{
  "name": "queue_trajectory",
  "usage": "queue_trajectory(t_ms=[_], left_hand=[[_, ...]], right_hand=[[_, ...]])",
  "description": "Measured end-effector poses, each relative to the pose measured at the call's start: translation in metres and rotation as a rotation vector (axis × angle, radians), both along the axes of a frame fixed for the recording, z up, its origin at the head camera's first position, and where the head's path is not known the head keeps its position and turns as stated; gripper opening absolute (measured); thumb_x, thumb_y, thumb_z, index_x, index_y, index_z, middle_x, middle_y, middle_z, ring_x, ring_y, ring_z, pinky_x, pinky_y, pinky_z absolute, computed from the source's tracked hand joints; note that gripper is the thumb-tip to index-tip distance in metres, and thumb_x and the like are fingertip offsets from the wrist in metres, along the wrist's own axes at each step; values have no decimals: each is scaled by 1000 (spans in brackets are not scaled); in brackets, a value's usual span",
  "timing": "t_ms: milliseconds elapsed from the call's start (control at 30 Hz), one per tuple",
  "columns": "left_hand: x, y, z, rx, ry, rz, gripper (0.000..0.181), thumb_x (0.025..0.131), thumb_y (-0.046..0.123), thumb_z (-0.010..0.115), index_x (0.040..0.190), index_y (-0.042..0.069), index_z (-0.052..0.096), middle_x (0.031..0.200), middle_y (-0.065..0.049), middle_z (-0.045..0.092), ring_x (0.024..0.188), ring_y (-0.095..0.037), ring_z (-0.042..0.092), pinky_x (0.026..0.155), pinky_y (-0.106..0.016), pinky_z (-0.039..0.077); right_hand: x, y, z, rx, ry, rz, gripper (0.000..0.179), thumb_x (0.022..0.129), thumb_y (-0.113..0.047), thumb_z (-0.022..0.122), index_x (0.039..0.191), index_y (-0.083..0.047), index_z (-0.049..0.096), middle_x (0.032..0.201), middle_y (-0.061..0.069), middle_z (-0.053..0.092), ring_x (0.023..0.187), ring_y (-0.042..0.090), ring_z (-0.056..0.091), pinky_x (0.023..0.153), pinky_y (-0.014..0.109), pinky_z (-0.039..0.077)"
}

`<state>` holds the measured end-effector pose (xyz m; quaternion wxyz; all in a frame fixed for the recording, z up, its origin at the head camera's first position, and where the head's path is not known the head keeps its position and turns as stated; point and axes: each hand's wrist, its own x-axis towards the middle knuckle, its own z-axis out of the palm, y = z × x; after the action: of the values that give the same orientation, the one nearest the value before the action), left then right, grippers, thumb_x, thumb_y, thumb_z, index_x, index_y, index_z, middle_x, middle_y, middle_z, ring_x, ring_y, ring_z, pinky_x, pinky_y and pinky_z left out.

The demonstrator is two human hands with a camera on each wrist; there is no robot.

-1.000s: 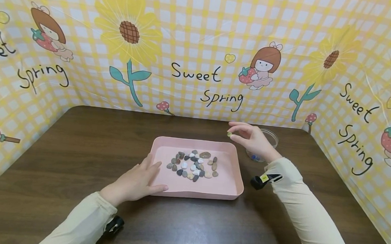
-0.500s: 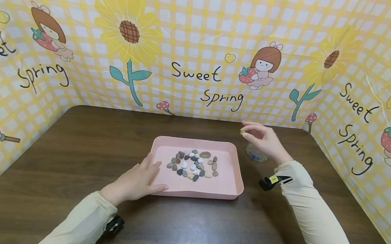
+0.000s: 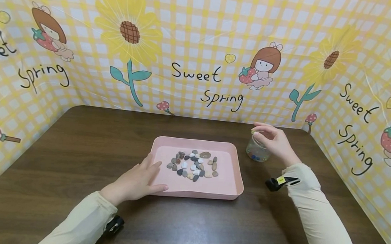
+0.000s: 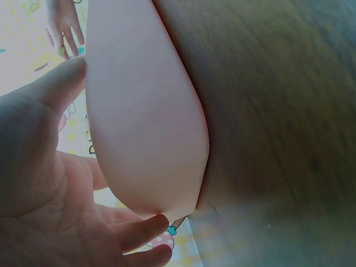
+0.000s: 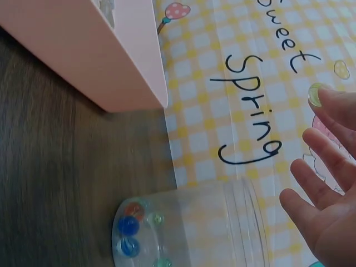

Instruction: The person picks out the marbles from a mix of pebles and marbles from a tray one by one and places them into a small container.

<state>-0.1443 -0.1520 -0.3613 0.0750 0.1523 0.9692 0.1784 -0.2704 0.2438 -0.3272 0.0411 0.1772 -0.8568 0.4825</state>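
Note:
My right hand [image 3: 277,141] is over the mouth of a clear jar [image 3: 257,149] at the tray's right. Between its thumb and forefinger it pinches a yellow-green glass marble [image 5: 315,95]; the other fingers are spread. Inside the jar, blue marbles [image 5: 128,225], an orange one and several greenish ones lie at the bottom. My left hand [image 3: 135,180] rests with fairly straight fingers against the left end of a pink tray [image 3: 230,186], its thumb at the front rim. Grey, white and tan pebbles [image 3: 193,167] form a pattern in the tray, with a small group apart at its right.
The dark wooden table [image 3: 195,228] carries the tray and the jar. A yellow checked cloth [image 3: 201,31] with printed flowers and figures rises behind the table and along both sides.
My right hand has moved to the right with the marble, from near the tray's back right corner to above the jar. My left hand and the pebbles have stayed put.

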Motion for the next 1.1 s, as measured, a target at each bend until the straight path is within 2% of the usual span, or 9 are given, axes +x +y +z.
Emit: queue_trajectory(t_ms=[100, 167, 367, 433, 533, 667, 733, 800, 1100], left_hand=[[0, 0, 0, 0, -1, 1, 82, 84, 56, 58, 141, 1, 38, 151, -33, 15, 132, -49, 33, 106, -59, 31], [0, 0, 0, 0, 0, 0, 82, 84, 56, 58, 140, 0, 38, 150, -33, 16, 133, -49, 33, 106, -58, 31], [0, 0, -1, 3, 13, -8, 81, 84, 54, 59, 140, -1, 39, 150, -34, 16, 133, -49, 33, 106, -59, 31], [0, 0, -1, 3, 14, -9, 81, 84, 55, 59, 140, 0, 39, 150, -34, 16, 133, -49, 33, 106, -59, 31], [0, 0, -1, 5, 10, -8, 81, 84, 55, 59, 140, 0, 39, 150, -34, 16, 132, -49, 33, 105, -59, 31], [0, 0, -1, 6, 5, -8, 82, 83, 56, 59, 140, 0, 39, 150, -33, 15, 133, -49, 32, 106, -59, 30], [0, 0, 0, 4, 4, -6, 82, 83, 56, 58, 140, 0, 39, 150, -33, 15, 133, -49, 32, 106, -59, 30], [0, 0, 0, 4, 3, -5, 82, 84, 56, 59, 140, 0, 39, 150, -33, 15, 133, -49, 32, 106, -59, 30], [0, 0, -1, -5, 12, -5, 81, 84, 55, 59, 140, 0, 39, 150, -34, 16, 131, -50, 35, 104, -59, 33]], right_hand=[[-3, 4, -3, -1, 11, -13, 36, 93, -27, 58, 113, 3, 61, 139, 16, 49, 131, 31, 45, 106, 39, 39], [-5, 7, -5, -9, 19, -21, 36, 93, -26, 58, 112, 3, 61, 139, 19, 49, 133, 31, 42, 109, 45, 35], [-9, 14, -10, 3, 41, -71, 36, 93, -27, 57, 111, 4, 61, 137, 22, 49, 132, 32, 42, 109, 45, 34], [-10, 17, -10, 17, 47, -91, 37, 94, -28, 56, 112, 4, 61, 137, 21, 49, 131, 32, 44, 109, 41, 36], [-11, 20, -11, 42, 60, -123, 37, 94, -28, 56, 113, 3, 61, 137, 19, 50, 127, 27, 49, 103, 23, 42], [-13, 25, -12, 58, 79, -159, 36, 93, -28, 57, 114, 1, 63, 136, 17, 52, 110, -1, 56, 86, 3, 39], [-14, 27, -12, 51, 79, -164, 36, 93, -28, 57, 115, 1, 63, 137, 17, 51, 101, -14, 52, 84, 2, 38], [-15, 29, -14, 34, 78, -167, 37, 93, -28, 57, 115, 1, 62, 138, 17, 50, 96, -20, 48, 83, 2, 38], [-22, 35, -21, 8, 137, -206, 36, 93, -25, 58, 110, 7, 63, 132, 25, 52, 88, -23, 49, 80, 1, 39]])
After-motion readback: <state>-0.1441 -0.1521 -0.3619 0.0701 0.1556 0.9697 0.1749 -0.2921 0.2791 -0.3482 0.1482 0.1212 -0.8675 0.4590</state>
